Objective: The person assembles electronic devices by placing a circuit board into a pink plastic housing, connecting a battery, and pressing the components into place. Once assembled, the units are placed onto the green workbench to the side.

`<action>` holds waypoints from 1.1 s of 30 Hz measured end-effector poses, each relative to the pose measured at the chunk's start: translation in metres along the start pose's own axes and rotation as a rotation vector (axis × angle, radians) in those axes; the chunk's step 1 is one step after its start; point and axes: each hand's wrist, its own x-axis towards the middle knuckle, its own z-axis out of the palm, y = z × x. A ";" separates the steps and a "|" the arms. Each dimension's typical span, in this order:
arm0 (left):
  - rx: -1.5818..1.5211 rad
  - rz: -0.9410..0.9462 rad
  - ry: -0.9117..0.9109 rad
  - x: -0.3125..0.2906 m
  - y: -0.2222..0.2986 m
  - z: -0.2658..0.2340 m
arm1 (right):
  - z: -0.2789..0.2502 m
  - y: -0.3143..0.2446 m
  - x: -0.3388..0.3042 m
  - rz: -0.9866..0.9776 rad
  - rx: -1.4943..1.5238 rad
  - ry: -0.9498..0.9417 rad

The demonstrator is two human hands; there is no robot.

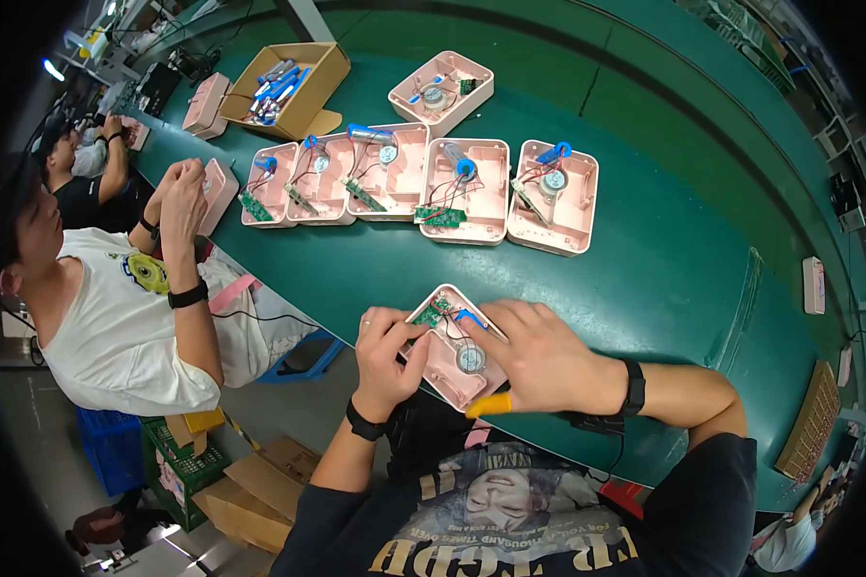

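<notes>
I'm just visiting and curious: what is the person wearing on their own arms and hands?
Both forearms are bare below dark sleeves. The left hand has a black wristband and a ring on one finger. The right hand has a black watch-like band and a yellow-orange finger cot.

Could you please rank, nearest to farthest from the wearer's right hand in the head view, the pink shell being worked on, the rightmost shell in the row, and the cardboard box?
From the right hand:
1. Pink shell, under the hand.
2. Rightmost shell in the row, mid-table.
3. Cardboard box, far left.
</notes>
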 end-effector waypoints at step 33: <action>0.013 0.097 0.045 0.007 -0.001 0.006 | 0.008 -0.001 0.010 -0.022 -0.137 0.082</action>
